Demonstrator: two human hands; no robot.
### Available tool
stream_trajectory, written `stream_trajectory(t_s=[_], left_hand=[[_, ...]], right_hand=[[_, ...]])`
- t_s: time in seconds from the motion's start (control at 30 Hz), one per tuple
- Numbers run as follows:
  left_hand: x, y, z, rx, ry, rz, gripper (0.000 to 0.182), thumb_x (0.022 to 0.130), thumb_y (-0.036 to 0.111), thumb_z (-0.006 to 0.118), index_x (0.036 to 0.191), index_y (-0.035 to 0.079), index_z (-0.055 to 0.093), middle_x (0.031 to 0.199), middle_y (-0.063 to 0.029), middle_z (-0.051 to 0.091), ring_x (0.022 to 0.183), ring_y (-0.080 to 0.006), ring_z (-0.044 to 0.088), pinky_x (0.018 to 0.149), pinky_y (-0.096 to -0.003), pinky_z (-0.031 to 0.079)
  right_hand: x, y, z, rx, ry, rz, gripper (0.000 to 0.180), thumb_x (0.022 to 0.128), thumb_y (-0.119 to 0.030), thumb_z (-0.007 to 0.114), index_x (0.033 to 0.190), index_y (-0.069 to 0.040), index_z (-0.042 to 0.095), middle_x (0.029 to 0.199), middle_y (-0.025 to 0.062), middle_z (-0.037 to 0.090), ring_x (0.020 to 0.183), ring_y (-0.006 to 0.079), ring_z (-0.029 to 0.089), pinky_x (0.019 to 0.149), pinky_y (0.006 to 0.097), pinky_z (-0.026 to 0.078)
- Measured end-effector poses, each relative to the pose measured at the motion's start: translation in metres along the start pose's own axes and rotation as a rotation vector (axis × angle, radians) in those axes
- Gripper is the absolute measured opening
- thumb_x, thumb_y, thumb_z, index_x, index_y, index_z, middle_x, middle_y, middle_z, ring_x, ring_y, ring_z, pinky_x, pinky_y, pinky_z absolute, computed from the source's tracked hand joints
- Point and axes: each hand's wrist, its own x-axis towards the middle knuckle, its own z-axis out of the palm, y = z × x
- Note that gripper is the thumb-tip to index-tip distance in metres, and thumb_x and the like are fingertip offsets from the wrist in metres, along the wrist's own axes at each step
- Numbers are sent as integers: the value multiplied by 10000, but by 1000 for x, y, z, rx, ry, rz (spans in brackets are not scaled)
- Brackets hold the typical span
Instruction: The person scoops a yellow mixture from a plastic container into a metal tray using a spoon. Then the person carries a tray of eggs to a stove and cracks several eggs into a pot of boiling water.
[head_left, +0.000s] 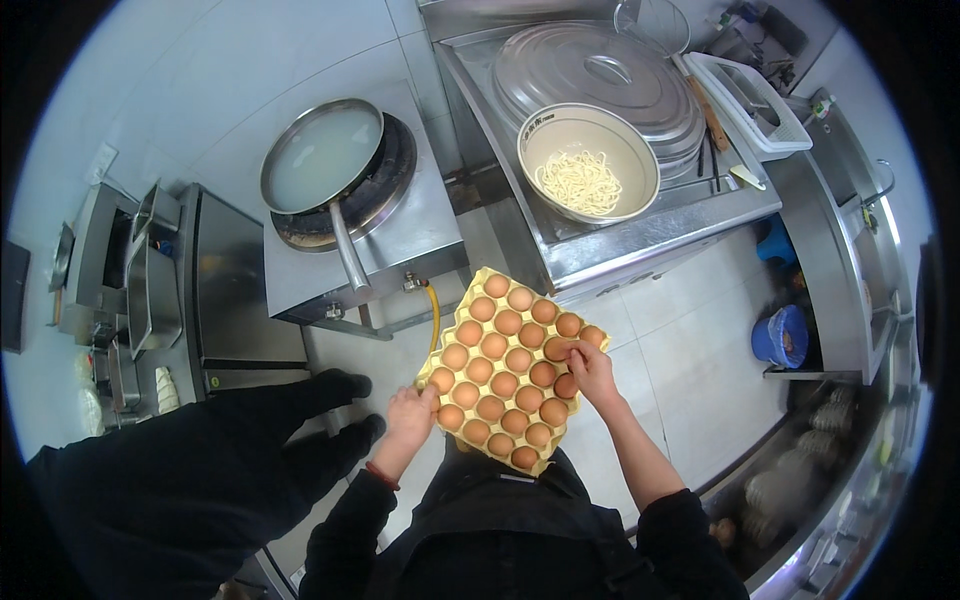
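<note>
A yellow moulded egg tray (541, 466) full of brown eggs is held up in front of my body, over the tiled floor. My left hand (411, 416) grips its left edge, the thumb resting on top by the eggs. At the right side of the tray, my right hand (591, 373) has its thumb and fingers pinched at a brown egg (556, 348), which appears to sit in its cup. Beyond the tray, a beige bowl (637, 169) holds pale noodles (579, 182) on the steel cooker top. A pan (324, 154) of cloudy liquid rests slightly tilted on a burner (401, 169).
Left of me stands another person in dark clothes (187, 480). The pan's handle (350, 255) points towards me, above a yellow hose (434, 315). A large steel lid (555, 67) lies behind the bowl. Right are a white basket (787, 142), steel sink (832, 169) and blue bin (766, 341).
</note>
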Motion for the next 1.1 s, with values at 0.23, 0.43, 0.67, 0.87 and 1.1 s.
stream_trajectory(t_s=[0.23, 0.43, 0.67, 0.87, 1.1], left_hand=[[-1, -1, 6, -42, 104, -37, 348, 627, 230, 679, 929, 122, 545, 847, -104, 580, 836, -288, 550, 713, -396, 455], [-3, -1, -5, -229, 188, -80, 352, 591, 218, 696, 894, 108, 557, 799, -105, 589, 806, -299, 548, 701, -394, 463], [-8, -13, -1, -537, 179, -170, 336, 619, 175, 701, 913, 96, 560, 858, -87, 614, 819, -267, 564, 731, -374, 468], [-12, -32, 15, -1331, 335, -252, 301, 734, 108, 644, 1008, 87, 518, 947, -74, 596, 920, -176, 555, 791, -326, 462], [-25, -10, -3, -2483, 292, -127, 408, 809, 171, 561, 1177, 95, 402, 1131, -116, 509, 1011, -263, 533, 865, -339, 457]], right_hand=[[6, 6, 0, 35, -24, -1, 133, 831, -52, 513, 913, 5, 601, 775, 160, 614, 694, 243, 620, 605, 307, 484], [4, 10, 1, 32, -29, -22, 127, 819, -44, 520, 905, 0, 602, 801, 164, 619, 714, 265, 622, 617, 320, 490], [4, 14, 1, 2, -49, -99, 127, 808, -40, 526, 901, -8, 607, 809, 163, 611, 714, 278, 612, 619, 324, 486], [5, 12, 0, -29, -77, -112, 128, 802, -38, 529, 900, -4, 603, 795, 165, 599, 690, 287, 600, 605, 336, 478], [4, 9, -4, -30, -108, -154, 121, 807, -33, 524, 895, 3, 599, 819, 167, 598, 715, 297, 596, 620, 349, 476]])
